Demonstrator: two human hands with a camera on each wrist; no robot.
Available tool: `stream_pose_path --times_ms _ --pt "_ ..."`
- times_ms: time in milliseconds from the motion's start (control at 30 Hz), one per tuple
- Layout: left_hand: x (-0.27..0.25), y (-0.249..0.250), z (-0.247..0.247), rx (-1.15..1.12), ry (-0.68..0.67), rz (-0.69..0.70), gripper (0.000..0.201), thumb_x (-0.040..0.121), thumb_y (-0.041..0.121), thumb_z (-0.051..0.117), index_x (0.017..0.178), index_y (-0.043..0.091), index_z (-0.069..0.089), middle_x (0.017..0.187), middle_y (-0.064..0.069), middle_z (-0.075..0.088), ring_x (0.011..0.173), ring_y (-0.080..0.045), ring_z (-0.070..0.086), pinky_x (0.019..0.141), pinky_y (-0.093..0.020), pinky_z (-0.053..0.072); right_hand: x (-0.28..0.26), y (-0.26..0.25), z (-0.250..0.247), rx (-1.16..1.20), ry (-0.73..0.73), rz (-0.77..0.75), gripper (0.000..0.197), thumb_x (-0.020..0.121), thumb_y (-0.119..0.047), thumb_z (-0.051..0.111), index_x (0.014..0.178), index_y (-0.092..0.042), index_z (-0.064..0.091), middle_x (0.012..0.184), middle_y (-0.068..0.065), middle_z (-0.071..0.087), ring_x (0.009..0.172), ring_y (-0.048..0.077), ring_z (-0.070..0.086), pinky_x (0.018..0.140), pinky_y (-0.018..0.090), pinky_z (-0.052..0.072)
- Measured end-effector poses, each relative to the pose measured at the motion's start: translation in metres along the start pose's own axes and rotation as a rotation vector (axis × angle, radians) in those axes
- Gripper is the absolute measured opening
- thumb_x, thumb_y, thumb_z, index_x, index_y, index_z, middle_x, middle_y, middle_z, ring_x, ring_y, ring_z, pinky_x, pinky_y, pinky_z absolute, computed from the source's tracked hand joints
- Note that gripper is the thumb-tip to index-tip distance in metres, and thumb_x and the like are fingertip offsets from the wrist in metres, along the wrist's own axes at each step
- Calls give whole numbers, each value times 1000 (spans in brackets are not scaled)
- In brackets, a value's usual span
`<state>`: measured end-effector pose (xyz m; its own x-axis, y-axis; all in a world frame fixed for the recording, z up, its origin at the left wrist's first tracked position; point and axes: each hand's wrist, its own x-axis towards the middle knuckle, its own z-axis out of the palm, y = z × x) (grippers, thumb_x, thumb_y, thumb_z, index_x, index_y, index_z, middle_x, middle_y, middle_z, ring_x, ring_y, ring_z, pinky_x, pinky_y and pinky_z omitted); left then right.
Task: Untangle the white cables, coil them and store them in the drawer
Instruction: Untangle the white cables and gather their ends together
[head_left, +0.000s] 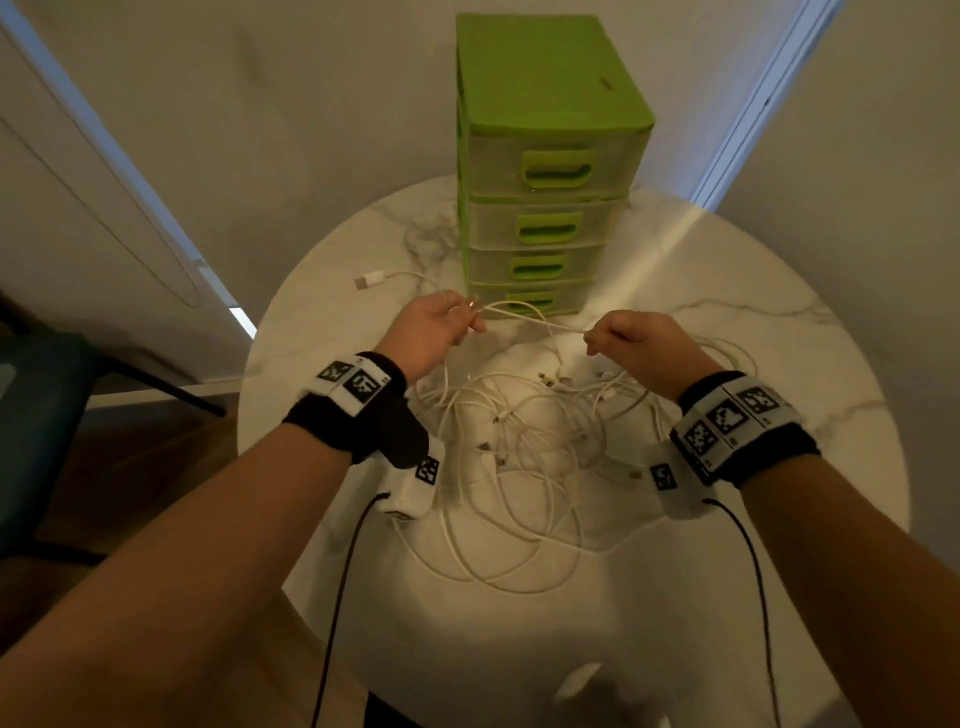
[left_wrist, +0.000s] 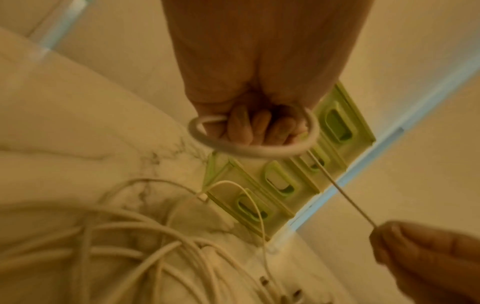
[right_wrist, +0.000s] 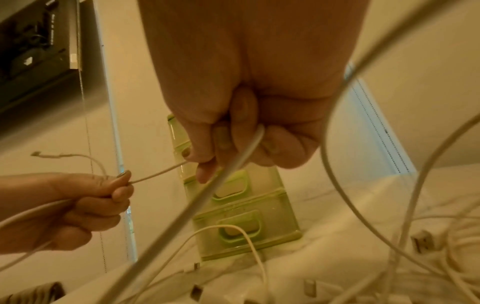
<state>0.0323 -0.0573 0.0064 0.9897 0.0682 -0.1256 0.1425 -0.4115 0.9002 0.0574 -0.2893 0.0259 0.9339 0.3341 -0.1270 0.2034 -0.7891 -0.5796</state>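
Observation:
A tangle of white cables (head_left: 524, 457) lies on the round marble table (head_left: 779, 353) in front of me. My left hand (head_left: 441, 327) grips one white cable (head_left: 530, 318), a loop (left_wrist: 249, 151) of it curling round my curled fingers (left_wrist: 249, 127). My right hand (head_left: 631, 338) pinches the same cable a short way along, so it runs taut between the hands (right_wrist: 158, 174). Its frayed tip (right_wrist: 49, 155) sticks out past the left hand (right_wrist: 85, 197). A green drawer unit (head_left: 545, 171) stands behind the hands, all drawers closed.
A loose USB plug (head_left: 370, 279) lies left of the drawer unit. More plugs (head_left: 553, 382) sit among the tangle. A dark chair (head_left: 41, 415) stands off the table's left edge. Black wires (head_left: 343, 587) hang from my wrist cameras.

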Motion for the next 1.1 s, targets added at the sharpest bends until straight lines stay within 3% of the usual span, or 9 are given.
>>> stream_pose_path --times_ms 100,200,267,367,567,767,867,967,1100 --pt "13 -9 13 334 25 281 41 88 24 62 127 13 58 117 -9 55 112 -18 50 95 -17 31 13 3 11 -45 -11 -92 23 92 -21 52 85 -8 69 84 -2 59 82 12 51 64 16 33" --pt "20 -11 33 614 -24 515 69 72 63 56 131 26 55 133 -2 55 119 -25 45 91 -22 21 28 -3 28 -96 -8 -232 23 91 -18 55 90 -2 71 81 3 61 80 12 52 58 12 34" --pt "24 -15 43 718 -36 542 71 67 73 38 122 35 61 126 7 62 116 -25 45 95 -32 28 35 -4 36 -75 23 -301 22 89 -18 57 89 -1 71 80 12 65 77 16 53 66 24 37" --pt "22 -24 52 623 -5 547 60 72 67 36 100 26 70 100 0 71 108 -28 51 94 -44 41 36 -3 39 -72 74 -355 22 89 -18 57 74 -6 66 72 10 62 74 20 53 66 31 39" --pt "-12 -11 46 485 243 496 31 96 30 48 75 17 67 60 -2 50 57 -11 42 63 -27 32 1 5 33 140 209 -402 19 93 -16 50 83 -11 65 55 -3 46 39 0 43 40 7 31" --pt "-51 -24 54 555 404 396 34 96 36 45 72 23 65 83 -11 69 85 -30 60 84 -40 49 -43 40 21 112 21 -268 29 95 -17 45 70 -16 60 58 2 47 48 15 44 45 22 33" --pt "-58 -20 61 795 459 332 27 95 22 45 99 17 71 112 -9 64 110 -32 53 89 -45 47 -50 40 18 36 -15 -246 29 96 -16 42 71 -17 58 61 2 48 51 14 46 45 21 32" --pt "-64 -2 82 745 296 491 42 92 2 44 130 15 57 126 -13 58 116 -30 54 96 -40 44 -49 22 20 -34 107 -372 29 95 -16 44 70 -18 57 66 2 53 54 9 42 52 20 38" --pt "-70 22 101 532 251 534 26 96 16 48 108 0 65 93 -10 62 88 -21 55 66 -22 35 -44 3 20 -27 194 -486 36 93 -16 50 58 -14 47 55 -1 42 53 10 38 52 24 31"
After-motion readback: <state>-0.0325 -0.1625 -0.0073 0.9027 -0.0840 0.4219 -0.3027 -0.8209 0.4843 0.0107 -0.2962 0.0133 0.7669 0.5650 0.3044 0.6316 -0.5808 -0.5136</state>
